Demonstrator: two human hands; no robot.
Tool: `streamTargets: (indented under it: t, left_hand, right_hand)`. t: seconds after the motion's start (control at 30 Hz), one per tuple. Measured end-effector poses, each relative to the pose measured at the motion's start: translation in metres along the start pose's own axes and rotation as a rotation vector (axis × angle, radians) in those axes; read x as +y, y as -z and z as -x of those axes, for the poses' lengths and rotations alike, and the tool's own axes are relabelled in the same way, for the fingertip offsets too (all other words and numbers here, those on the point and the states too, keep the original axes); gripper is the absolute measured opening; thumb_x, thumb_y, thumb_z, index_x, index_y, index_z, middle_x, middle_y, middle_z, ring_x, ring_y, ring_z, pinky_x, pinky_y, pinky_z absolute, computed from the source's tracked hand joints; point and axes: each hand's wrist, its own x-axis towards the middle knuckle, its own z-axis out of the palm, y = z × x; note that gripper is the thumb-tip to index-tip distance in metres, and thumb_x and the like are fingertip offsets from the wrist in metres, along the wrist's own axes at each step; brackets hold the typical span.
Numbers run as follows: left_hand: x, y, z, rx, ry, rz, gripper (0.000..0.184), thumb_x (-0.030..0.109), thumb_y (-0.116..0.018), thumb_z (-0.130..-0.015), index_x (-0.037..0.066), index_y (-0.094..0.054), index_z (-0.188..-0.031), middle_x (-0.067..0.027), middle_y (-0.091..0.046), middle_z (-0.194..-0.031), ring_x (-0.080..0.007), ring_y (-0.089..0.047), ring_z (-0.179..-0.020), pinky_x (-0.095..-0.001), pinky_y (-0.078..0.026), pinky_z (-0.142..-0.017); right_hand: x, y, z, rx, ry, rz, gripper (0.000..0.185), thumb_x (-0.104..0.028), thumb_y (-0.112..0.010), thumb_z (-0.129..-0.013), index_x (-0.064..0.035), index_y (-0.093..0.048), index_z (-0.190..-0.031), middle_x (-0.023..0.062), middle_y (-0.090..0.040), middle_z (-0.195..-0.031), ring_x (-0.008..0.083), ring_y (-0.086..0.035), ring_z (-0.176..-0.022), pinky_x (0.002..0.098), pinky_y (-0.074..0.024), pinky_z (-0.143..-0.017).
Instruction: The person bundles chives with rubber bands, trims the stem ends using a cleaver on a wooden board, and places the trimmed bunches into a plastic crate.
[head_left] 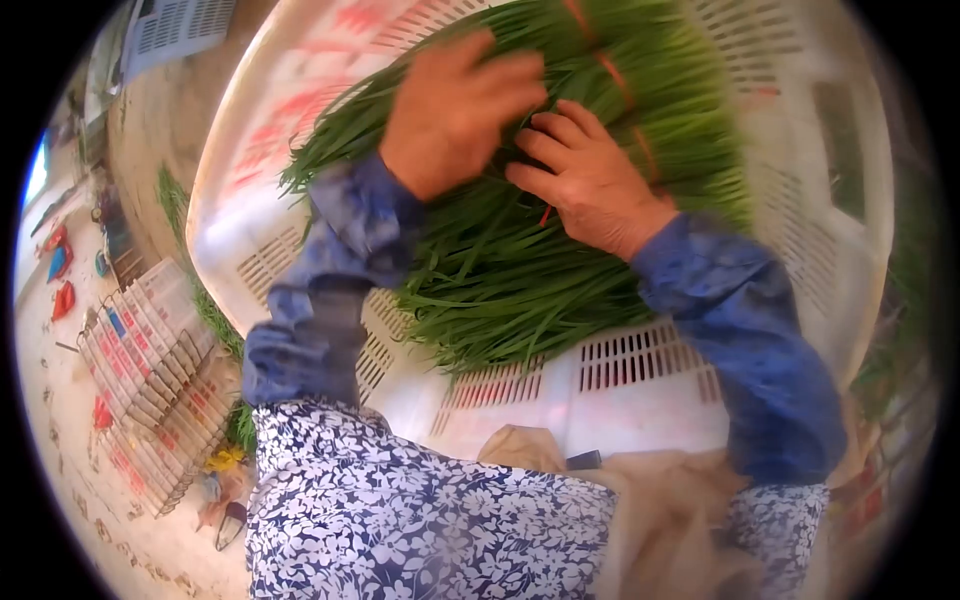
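Note:
A large bunch of long, flat green leaves that look like garlic chives (520, 310) lies in a white plastic crate (640, 415). An orange-red tie (617, 85) runs across the bunch towards its paler stem end at the right. My right hand (595, 185) is on top of the bunch with bent fingers closed onto the leaves; a short bit of red tie (546, 215) shows just below its fingers. My left hand (450, 115), blurred by motion, is over the leafy part with its fingers stretched out and apart. Nothing shows in it.
Slotted walls of the crate surround the bunch. On the floor at left are stacked crates with red markings (150, 345), loose green leaves (205, 300) and red and blue items (60, 262). Another slotted crate (180, 25) is at the upper left.

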Motion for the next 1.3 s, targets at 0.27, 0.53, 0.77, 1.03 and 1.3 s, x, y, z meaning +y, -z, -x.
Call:
streamTargets:
  t: [0.27, 0.53, 0.77, 1.03, 1.3]
  left_hand:
    - [0.045, 0.018, 0.058, -0.363, 0.449, 0.038, 0.035, 0.0, -0.057, -0.071, 0.009, -0.06, -0.105, -0.0109, -0.065, -0.095, -0.0348, -0.061, -0.085, -0.047, -0.047, -0.068]
    - [0.082, 0.116, 0.075, -0.559, 0.716, -0.102, 0.039, 0.02, -0.072, -0.074, 0.002, -0.063, -0.107, -0.018, -0.066, -0.099, -0.0333, -0.066, -0.081, -0.0417, -0.053, -0.066]
    - [0.054, 0.005, -0.02, 0.133, 0.533, -0.047, 0.082, 0.035, -0.073, -0.08, 0.007, -0.036, -0.148, -0.0154, -0.036, -0.152, -0.0396, -0.029, -0.141, -0.0503, -0.022, -0.114]
    - [0.032, -0.076, -0.005, 0.106, 0.772, -0.199, 0.094, 0.059, -0.066, -0.078, 0.01, -0.032, -0.151, -0.0163, -0.021, -0.159, -0.0458, -0.014, -0.145, -0.0643, -0.008, -0.113]
    - [0.064, -0.015, -0.017, 0.132, 0.709, -0.059, 0.097, 0.068, -0.063, -0.076, 0.011, -0.035, -0.149, -0.0178, -0.021, -0.159, -0.0491, -0.012, -0.144, -0.0681, -0.003, -0.112]
  right_hand:
    - [-0.001, 0.017, -0.011, 0.121, -0.111, -0.022, 0.036, -0.001, -0.062, -0.072, -0.0098, -0.063, -0.107, 0.0083, -0.06, -0.111, 0.0304, -0.054, -0.111, 0.0473, -0.0381, -0.104]
    - [0.032, 0.019, 0.001, 0.144, -0.229, 0.161, 0.056, 0.004, -0.061, -0.072, -0.0079, -0.056, -0.127, 0.014, -0.052, -0.13, 0.0352, -0.049, -0.121, 0.0476, -0.0385, -0.102]
    - [0.039, 0.034, -0.013, 0.006, -0.216, 0.063, 0.069, -0.002, -0.067, -0.071, -0.0068, -0.047, -0.137, 0.0152, -0.045, -0.14, 0.0368, -0.042, -0.13, 0.0528, -0.0309, -0.109]
    - [0.11, 0.016, -0.033, 0.13, -0.276, 0.394, 0.073, -0.035, -0.063, -0.083, -0.0239, -0.036, -0.15, 0.0121, -0.044, -0.146, 0.0334, -0.037, -0.138, 0.0545, -0.0282, -0.112]
    - [0.017, 0.102, -0.064, -0.077, -0.375, 0.509, 0.064, -0.021, -0.068, -0.076, -0.0113, -0.05, -0.136, 0.0148, -0.053, -0.13, 0.0343, -0.05, -0.12, 0.0474, -0.0415, -0.1]
